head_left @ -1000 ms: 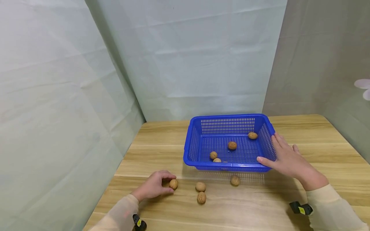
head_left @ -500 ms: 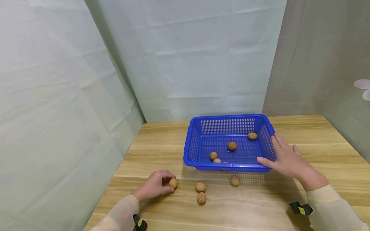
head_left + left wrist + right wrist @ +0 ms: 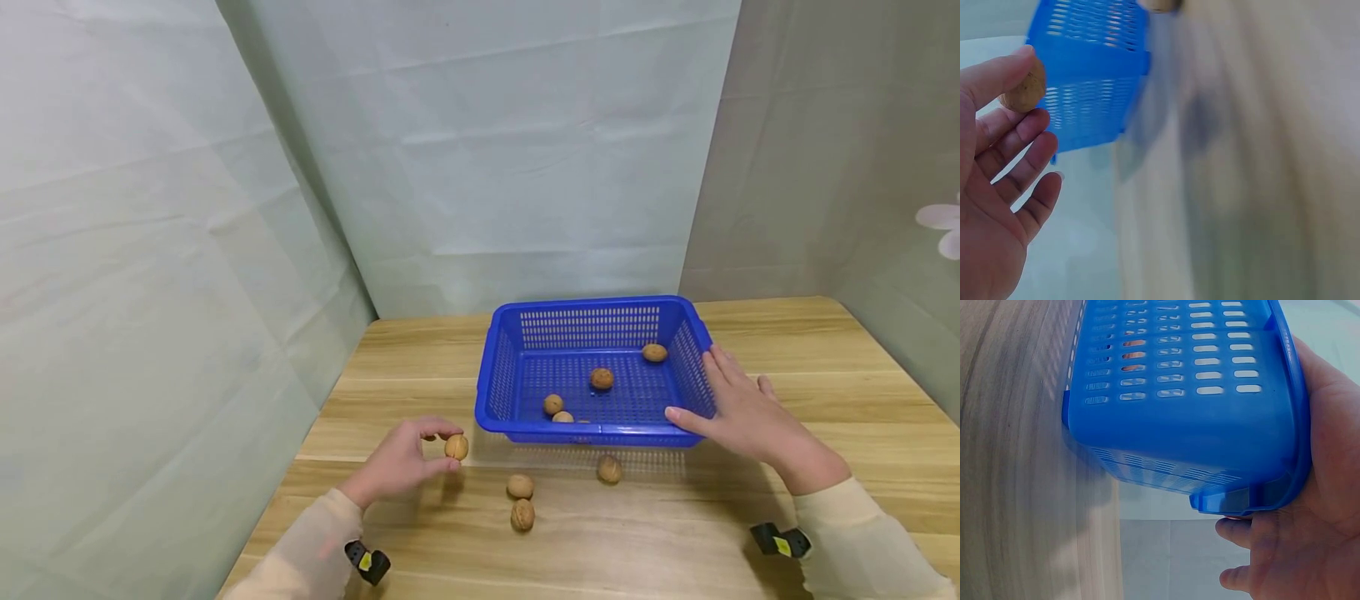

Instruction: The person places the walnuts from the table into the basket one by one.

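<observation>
Thumb and fingertips of my left hand (image 3: 397, 462) pinch a walnut (image 3: 457, 447) just over the table, left of the basket's near corner. The left wrist view shows the same walnut (image 3: 1029, 90) between thumb and fingers, the other fingers loosely bent. A blue plastic basket (image 3: 637, 431) with slotted walls holds several walnuts. My right hand (image 3: 750, 421) rests at its near right corner, fingers straight along the right rim and thumb over the front rim. In the right wrist view the palm (image 3: 1335, 487) lies against the basket's rim (image 3: 1302, 419).
Three loose walnuts lie on the wooden table (image 3: 405, 358) in front of the basket: a touching pair, with its upper walnut (image 3: 520, 486), and a lone walnut (image 3: 609, 469) near the front wall. Pale cloth (image 3: 525, 167) hangs behind and beside the table.
My left hand has lifted its walnut off the table, moving it slightly up and right. My right hand and the basket have stayed in place.
</observation>
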Tool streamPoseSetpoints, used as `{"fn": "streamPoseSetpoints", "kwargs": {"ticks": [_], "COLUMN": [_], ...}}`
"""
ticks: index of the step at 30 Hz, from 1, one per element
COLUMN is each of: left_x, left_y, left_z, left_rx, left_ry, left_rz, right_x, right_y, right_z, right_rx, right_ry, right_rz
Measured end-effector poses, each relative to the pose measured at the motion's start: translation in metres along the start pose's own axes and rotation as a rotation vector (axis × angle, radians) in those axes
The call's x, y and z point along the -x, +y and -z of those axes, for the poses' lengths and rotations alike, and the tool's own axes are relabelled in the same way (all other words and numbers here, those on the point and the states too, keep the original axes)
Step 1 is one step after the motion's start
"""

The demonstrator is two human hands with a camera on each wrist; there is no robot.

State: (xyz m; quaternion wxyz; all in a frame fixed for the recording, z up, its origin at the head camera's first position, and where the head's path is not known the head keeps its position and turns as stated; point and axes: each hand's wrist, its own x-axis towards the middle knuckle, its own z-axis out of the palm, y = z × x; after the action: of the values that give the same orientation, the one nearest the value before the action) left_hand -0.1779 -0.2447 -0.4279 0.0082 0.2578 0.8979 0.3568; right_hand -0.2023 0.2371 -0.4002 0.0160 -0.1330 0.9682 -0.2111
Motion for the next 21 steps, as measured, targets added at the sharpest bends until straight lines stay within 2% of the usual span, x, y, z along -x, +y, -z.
{"fn": "streamPoseSetpoints", "kwargs": {"ticks": [5, 8, 21], "left_x": [-0.012, -0.019, -0.057], "left_y": [0.011, 0.017, 0.039], "left_z": [0.008, 0.011, 0.013], "left_rx": [-0.030, -0.035, -0.006], "left_ry": [0.054, 0.066, 0.062], "left_rz": [-0.078, -0.098, -0.104], "right_x": [0.000, 0.000, 0.000], "right_y": [0.000, -0.001, -0.002], "right_z": [0.001, 0.000, 0.001], "right_rx": [-0.001, -0.004, -0.001], "right_ry": [0.000, -0.001, 0.001], "right_rz": [0.002, 0.003, -0.001]}}
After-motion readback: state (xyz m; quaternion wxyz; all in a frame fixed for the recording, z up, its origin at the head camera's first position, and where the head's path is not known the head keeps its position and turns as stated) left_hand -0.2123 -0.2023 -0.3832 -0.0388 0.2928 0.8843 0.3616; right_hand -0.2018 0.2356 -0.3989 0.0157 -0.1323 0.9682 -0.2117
